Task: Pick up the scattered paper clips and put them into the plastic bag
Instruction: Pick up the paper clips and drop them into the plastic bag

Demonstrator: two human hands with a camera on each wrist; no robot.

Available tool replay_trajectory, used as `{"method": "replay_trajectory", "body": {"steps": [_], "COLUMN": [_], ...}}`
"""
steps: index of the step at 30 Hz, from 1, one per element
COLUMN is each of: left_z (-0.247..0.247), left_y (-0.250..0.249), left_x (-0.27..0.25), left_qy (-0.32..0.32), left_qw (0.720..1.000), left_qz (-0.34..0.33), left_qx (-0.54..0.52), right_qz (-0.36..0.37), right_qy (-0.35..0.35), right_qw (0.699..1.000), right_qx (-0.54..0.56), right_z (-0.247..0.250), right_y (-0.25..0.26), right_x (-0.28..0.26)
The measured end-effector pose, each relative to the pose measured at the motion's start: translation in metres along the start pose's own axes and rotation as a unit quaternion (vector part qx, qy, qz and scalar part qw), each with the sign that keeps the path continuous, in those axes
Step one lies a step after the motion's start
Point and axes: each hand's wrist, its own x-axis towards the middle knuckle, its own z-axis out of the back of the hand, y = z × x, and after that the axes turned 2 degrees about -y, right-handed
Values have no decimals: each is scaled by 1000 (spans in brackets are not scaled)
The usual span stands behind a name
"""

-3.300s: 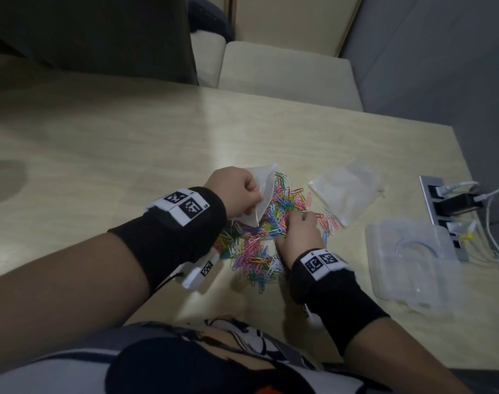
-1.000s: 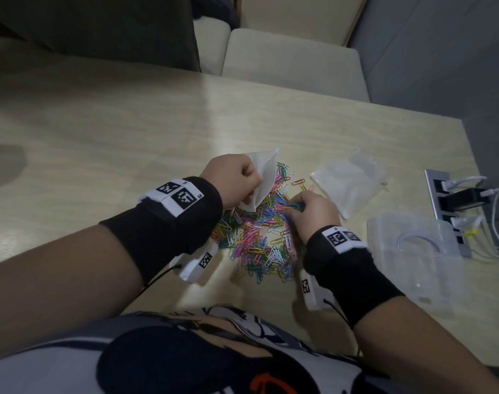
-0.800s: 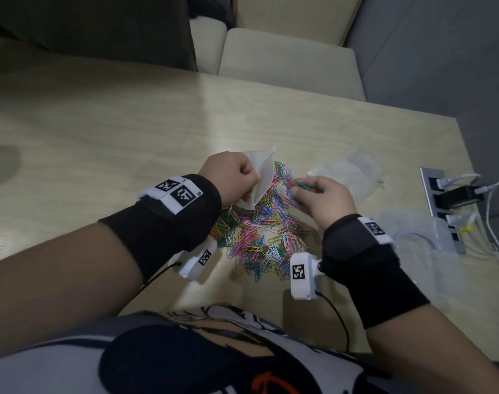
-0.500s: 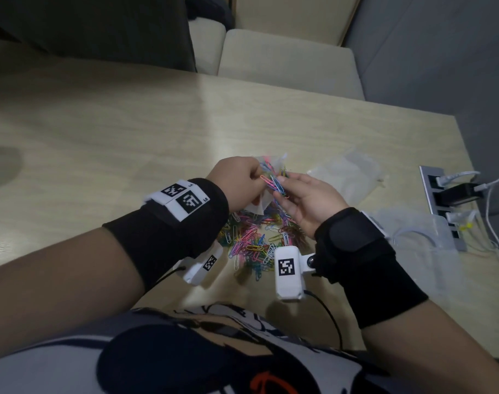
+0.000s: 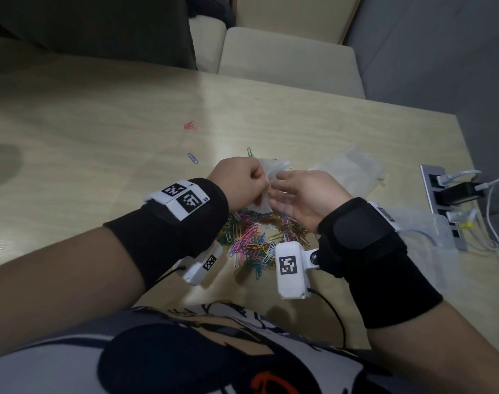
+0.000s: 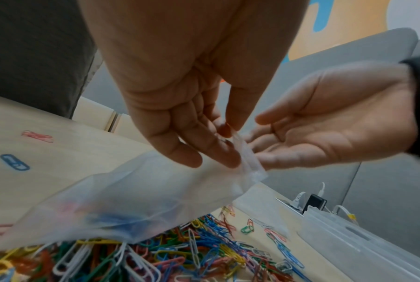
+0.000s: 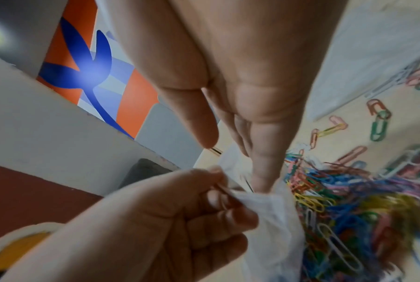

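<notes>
A heap of coloured paper clips (image 5: 254, 240) lies on the wooden table, under both hands. My left hand (image 5: 261, 183) pinches the rim of a small clear plastic bag (image 5: 272, 169) and holds it above the heap. In the left wrist view the bag (image 6: 131, 200) hangs slanted with a few blue and pink clips inside. My right hand (image 5: 276, 191) is palm up with straight fingers, its fingertips at the bag's mouth. Its palm (image 6: 337, 129) is empty. Stray pink (image 5: 190, 125), blue (image 5: 193, 158) and green (image 5: 251, 152) clips lie farther out.
A second clear bag (image 5: 347, 172) lies flat to the right of the hands. A clear plastic box (image 5: 430, 240) sits at the right, beside a power strip (image 5: 444, 200) with plugged chargers and cables. Cushioned chairs (image 5: 285, 58) stand beyond the table's far edge.
My right hand lifted a pinch of clips from the heap to the bag's mouth, then spread flat; no clips show in its fingers now. The left hand kept hold of the bag.
</notes>
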Motion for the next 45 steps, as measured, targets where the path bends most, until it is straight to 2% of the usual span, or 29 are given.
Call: {"method": "replay_trajectory", "body": {"steps": [3, 7, 9, 11, 12, 14, 15, 17, 19, 21, 23, 25, 27, 29, 31, 35, 41, 45], "left_z": [0, 5, 8, 10, 10, 11, 11, 9, 8, 8, 8, 9, 10, 9, 8, 6, 9, 12], "left_y": [0, 0, 1, 2, 3, 4, 5, 4, 4, 4, 6, 9, 12, 13, 13, 12, 12, 12], "left_x": [-1, -2, -2, -3, -4, -5, -6, -7, -8, -8, -8, -8, -7, -7, -6, -6, -5, -5], "left_qy": [-7, -14, -19, -22, -23, -24, -21, -16, -14, -13, -12, -15, -16, -14, -12, -10, -15, -22], "left_qw": [1000, 1000, 999, 999, 999, 998, 998, 998, 998, 998, 998, 998, 998, 998, 998, 999, 998, 998], "left_qz": [4, 21, 28, 31, 32, 35, 36, 35, 35, 38, 40, 39, 42, 45, 42, 36, 39, 31], "left_qx": [-2, -11, -21, -25, -28, -37, -39, -41, -45, -48, -53, -55, -51, -46, -43, -38, -54, -56], "right_qz": [36, 133, 132, 73, 35, -41, -66, -67, -30, 13, 39, 30, -18, -39, -16, 50, 108, 124], "right_qy": [-23, -116, -176, -211, -225, -246, -252, -243, -196, -147, -141, -150, -138, -120, -129, -151, -136, -141], "right_qw": [993, 952, 890, 811, 784, 757, 756, 773, 794, 800, 801, 788, 765, 770, 779, 776, 740, 757], "right_qx": [-112, -251, -399, -540, -578, -605, -601, -582, -575, -582, -581, -596, -628, -626, -614, -610, -650, -626], "right_z": [-3, 12, 30, 50, 57, 65, 66, 62, 51, 41, 36, 37, 37, 31, 23, 15, 23, 32], "right_y": [9, 8, -1, -15, -22, -36, -42, -51, -57, -58, -56, -56, -64, -77, -88, -87, -73, -61], "right_x": [-3, 6, 15, 23, 26, 30, 30, 32, 32, 29, 22, 12, 1, -7, -2, 15, 30, 30]}}
